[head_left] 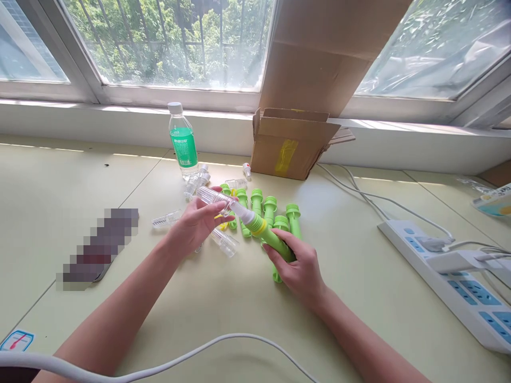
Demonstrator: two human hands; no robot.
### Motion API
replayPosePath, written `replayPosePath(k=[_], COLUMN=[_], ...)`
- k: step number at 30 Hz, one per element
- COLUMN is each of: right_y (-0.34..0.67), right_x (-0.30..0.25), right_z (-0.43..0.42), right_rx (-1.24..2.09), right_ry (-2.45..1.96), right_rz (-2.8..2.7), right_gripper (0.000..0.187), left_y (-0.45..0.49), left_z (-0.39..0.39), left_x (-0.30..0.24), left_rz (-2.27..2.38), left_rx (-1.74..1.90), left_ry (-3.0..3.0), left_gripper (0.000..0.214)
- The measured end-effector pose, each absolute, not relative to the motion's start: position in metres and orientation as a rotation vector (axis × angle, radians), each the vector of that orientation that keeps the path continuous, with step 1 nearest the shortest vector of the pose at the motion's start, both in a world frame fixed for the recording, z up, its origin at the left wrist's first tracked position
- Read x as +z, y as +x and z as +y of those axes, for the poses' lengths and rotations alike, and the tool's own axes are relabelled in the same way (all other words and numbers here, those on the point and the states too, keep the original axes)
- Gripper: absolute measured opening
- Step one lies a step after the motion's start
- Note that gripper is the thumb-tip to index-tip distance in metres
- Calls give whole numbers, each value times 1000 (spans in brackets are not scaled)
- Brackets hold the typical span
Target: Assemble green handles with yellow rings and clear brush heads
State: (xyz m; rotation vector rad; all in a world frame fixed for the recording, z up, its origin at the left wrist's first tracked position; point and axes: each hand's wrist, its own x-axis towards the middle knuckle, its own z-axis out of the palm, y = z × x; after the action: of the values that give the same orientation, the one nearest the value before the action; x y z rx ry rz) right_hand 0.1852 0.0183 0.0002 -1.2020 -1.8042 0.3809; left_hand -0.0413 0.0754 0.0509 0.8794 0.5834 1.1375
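Centrally in the frame, a clear tube (217, 199) is gripped by the left hand (194, 226) and a green handle (275, 242) clasped by the right hand (301, 271), end to end, evidently for alignment; spare handles (270, 207) are laid in a row behind.

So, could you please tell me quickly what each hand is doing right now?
Left hand: closed, holding the clear plastic tube.
Right hand: closed, holding the green handle.
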Motion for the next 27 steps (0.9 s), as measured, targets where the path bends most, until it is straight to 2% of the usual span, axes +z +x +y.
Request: replayPosePath(k=[9,14,20,23,27], right_y=[183,183,183,183,184], right_x=[1,2,1,0,-1], right_z=[18,17,16,16,16], right_rx=[277,271,235,186,151], right_ry=[-1142,-1129,-1088,-1087,-1087], right_rz=[-1894,-1869,-1806,-1760,-1735], right_gripper=[22,23,22,23,25], left_y=[-29,-23,-25,-29,-33], left_z=[62,58,70,74,74], left_x=[49,46,42,43,46], left_rz=[752,754,701,788,857], left_rx=[951,968,1261,1270,1221], left_ry=[1261,1343,1116,1014,973], left_gripper=[50,55,46,38,39])
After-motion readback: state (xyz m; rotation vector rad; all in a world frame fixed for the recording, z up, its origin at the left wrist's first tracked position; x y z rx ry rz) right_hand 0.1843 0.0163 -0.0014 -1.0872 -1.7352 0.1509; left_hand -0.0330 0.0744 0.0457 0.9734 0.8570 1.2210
